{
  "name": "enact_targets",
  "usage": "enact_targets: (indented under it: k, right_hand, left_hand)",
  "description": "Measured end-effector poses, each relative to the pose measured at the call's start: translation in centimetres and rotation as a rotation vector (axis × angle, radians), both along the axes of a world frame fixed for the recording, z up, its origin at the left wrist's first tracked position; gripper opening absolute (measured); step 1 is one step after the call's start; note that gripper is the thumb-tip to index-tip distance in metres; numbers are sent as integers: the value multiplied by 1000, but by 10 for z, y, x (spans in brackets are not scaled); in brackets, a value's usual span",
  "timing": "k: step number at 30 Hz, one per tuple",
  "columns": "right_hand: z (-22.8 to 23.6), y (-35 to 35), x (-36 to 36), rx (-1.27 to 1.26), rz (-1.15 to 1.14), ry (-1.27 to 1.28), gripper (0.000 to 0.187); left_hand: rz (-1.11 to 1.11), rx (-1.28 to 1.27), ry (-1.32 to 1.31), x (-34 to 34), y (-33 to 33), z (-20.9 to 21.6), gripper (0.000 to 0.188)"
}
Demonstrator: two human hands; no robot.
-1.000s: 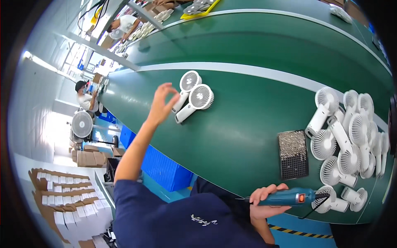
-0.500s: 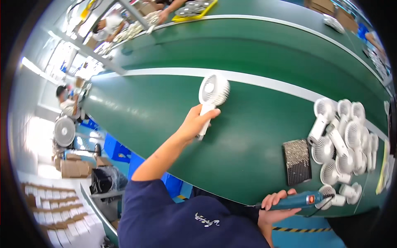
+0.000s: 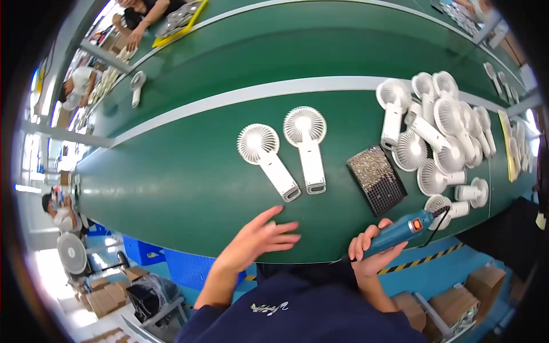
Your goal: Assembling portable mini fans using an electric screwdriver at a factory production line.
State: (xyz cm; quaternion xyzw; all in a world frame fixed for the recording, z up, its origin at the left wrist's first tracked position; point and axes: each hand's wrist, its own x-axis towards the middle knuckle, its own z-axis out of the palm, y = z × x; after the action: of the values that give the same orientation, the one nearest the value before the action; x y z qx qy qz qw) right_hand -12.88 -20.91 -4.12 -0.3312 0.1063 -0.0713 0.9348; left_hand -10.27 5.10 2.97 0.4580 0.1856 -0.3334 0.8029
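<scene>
My left hand [image 3: 260,243] is empty, its fingers spread above the near edge of the green table. Just beyond its fingertips, a white handheld fan [image 3: 277,174] lies with its round grille away from me and its handle toward me. Beside that one, to the right, lies a second handheld fan [image 3: 311,163], handle also pointing my way. My right hand [image 3: 374,248] is wrapped round a teal electric screwdriver [image 3: 403,230] with an orange switch. The tool's tip is hard to make out. Near this hand sits a black perforated screw tray [image 3: 384,194], partly covered with small metal screws.
Several more white fans [image 3: 449,117] are heaped on the right of the table. A pale strip [image 3: 240,95] divides it from the green belt [image 3: 274,54]. Across the belt, a person [image 3: 143,17] works beside a yellow tray [image 3: 197,14]. Blue bins [image 3: 191,268] stand below the left edge.
My left hand has let go of the fan it held and drawn back toward me. Two fans now lie side by side on the table. The view has swung right; my right hand keeps the screwdriver.
</scene>
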Motion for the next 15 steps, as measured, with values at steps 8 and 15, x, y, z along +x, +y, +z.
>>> enact_targets:
  k: [8, 15]
  right_hand:
    - [21, -11, -8, 36, 24, -109, 71]
    - [90, -53, 46, -371, -318, -670, 71]
  left_hand:
    - [-644, 1534, -1673, 158, 29, 16, 61]
    - [-700, 1312, -1534, 152, -11, -11, 61]
